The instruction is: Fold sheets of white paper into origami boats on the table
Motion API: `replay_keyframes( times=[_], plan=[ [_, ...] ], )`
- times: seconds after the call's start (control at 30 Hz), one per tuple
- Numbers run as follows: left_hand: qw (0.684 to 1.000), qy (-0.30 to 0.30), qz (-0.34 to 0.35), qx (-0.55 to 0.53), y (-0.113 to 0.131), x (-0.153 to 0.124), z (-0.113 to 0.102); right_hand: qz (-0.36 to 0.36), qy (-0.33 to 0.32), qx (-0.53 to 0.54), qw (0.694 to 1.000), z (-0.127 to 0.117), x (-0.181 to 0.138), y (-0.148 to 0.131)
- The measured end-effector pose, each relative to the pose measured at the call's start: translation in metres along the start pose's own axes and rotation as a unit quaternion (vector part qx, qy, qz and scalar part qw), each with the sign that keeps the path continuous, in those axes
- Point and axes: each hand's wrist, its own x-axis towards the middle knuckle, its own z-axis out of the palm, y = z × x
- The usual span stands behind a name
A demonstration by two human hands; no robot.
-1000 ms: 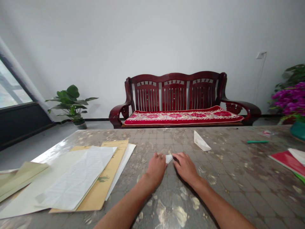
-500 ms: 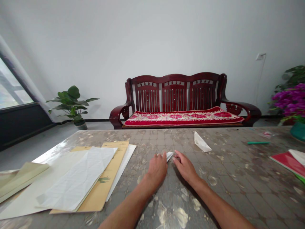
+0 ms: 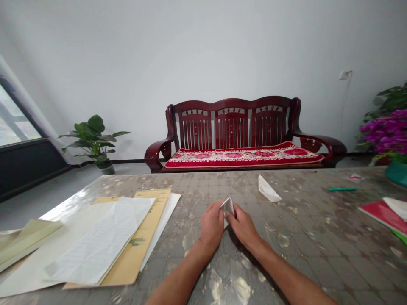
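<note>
A small folded white paper [image 3: 227, 206] stands up between my two hands at the middle of the table [image 3: 311, 245]. My left hand [image 3: 211, 226] pinches its left side and my right hand [image 3: 244, 226] pinches its right side. Both hands rest low, close to the tabletop, and touch each other. Another folded white paper [image 3: 268, 189] lies on the table a little beyond and to the right of my hands.
A stack of white and tan sheets [image 3: 104, 239] covers the table's left part. At the right edge lie red and white sheets [image 3: 386, 214], a green pen [image 3: 342, 189] and a teal pot with purple flowers [image 3: 394, 148]. A wooden bench [image 3: 238, 135] stands behind the table.
The small paper lay flat under my fingertips before; now both hands have drawn together and lifted it upright between them.
</note>
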Motion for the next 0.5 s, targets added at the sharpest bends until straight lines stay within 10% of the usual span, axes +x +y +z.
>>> replay_keyframes(
  times=[0.3,0.5],
  plan=[
    [0.992,-0.062,-0.093,0.066,-0.009,-0.001,-0.004,-0.019,-0.009,-0.288,0.957,-0.015,0.002,0.004],
    [0.965,-0.131,0.043,0.222,-0.016,-0.005,-0.016,-0.139,-0.041,-0.296,0.944,-0.022,-0.003,0.012]
  ],
)
